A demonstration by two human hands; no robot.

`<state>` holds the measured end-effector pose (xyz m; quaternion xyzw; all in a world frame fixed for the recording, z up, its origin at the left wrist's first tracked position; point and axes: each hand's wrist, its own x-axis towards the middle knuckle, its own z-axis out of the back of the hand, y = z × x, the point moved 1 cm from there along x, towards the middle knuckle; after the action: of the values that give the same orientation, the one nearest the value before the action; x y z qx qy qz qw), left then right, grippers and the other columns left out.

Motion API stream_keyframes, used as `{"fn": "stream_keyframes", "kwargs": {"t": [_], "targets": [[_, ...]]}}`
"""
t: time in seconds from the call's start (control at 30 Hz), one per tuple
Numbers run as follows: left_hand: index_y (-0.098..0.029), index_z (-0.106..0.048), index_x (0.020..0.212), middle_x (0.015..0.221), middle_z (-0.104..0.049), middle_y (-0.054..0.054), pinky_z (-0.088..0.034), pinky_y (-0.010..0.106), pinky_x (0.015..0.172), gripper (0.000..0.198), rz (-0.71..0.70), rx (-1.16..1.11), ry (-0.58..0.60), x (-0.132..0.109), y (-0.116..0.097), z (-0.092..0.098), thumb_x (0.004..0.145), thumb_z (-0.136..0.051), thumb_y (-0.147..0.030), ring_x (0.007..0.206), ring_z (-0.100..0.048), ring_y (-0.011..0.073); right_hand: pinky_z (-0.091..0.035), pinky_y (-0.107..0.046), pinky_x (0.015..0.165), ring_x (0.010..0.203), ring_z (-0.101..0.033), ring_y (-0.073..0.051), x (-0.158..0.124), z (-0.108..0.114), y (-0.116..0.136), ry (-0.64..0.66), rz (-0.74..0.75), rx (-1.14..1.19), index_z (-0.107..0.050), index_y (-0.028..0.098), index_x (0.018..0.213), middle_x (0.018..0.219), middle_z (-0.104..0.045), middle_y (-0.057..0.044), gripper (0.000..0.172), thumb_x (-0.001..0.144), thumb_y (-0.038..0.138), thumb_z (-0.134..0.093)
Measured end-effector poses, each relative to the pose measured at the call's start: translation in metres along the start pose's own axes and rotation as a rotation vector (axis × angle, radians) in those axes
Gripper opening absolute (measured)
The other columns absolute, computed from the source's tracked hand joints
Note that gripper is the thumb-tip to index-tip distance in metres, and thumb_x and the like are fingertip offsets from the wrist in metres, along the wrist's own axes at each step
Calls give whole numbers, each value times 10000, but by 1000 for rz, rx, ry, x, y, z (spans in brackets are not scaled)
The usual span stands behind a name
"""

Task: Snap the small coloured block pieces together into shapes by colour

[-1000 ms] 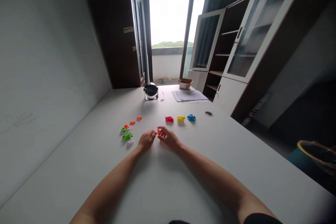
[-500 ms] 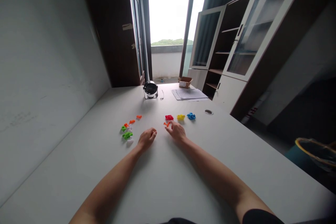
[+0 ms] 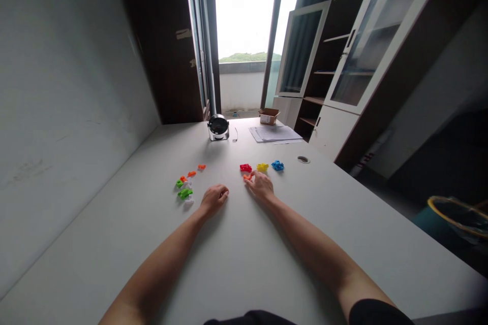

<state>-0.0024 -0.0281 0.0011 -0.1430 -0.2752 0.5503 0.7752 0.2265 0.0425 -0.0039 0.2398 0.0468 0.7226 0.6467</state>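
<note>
While your right hand [image 3: 262, 186] lay on the white table [image 3: 236, 264], its fingertips touched one orange piece [image 3: 247, 177] just on your side of the red piece [image 3: 246, 167]; whether they pinched it, I couldn't tell. Right of the red piece sat one yellow piece [image 3: 262, 167], then one blue piece [image 3: 277, 165]. Your left hand [image 3: 214, 198], a loose empty fist, rested left of the red piece and nearer you. Well left of the red piece lay three loose orange pieces [image 3: 191, 173], two green pieces [image 3: 185, 193] and two white pieces [image 3: 188, 201].
</note>
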Motion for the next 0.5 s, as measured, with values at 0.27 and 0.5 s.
{"fn": "stream_keyframes", "kwargs": {"t": [0.27, 0.5], "targets": [[-216, -688, 900, 892, -675, 32, -404, 259, 696, 209, 12, 1, 12, -1, -2, 2, 921, -488, -274, 777, -588, 157, -388, -307, 809, 911, -625, -230, -2, 4, 3, 19, 3, -2, -636, 213, 1084, 973, -704, -75, 332, 917, 496, -591], [-220, -691, 901, 900, -677, 38, -414, 269, 711, 217, 29, -3, 11, 0, -2, 3, 922, -485, -285, 788, -595, 166, -388, -293, 746, 816, -631, -211, -2, 2, 4, -11, 61, 43, -633, 211, 1075, 874, -704, -58, 292, 923, 457, -585]]}}
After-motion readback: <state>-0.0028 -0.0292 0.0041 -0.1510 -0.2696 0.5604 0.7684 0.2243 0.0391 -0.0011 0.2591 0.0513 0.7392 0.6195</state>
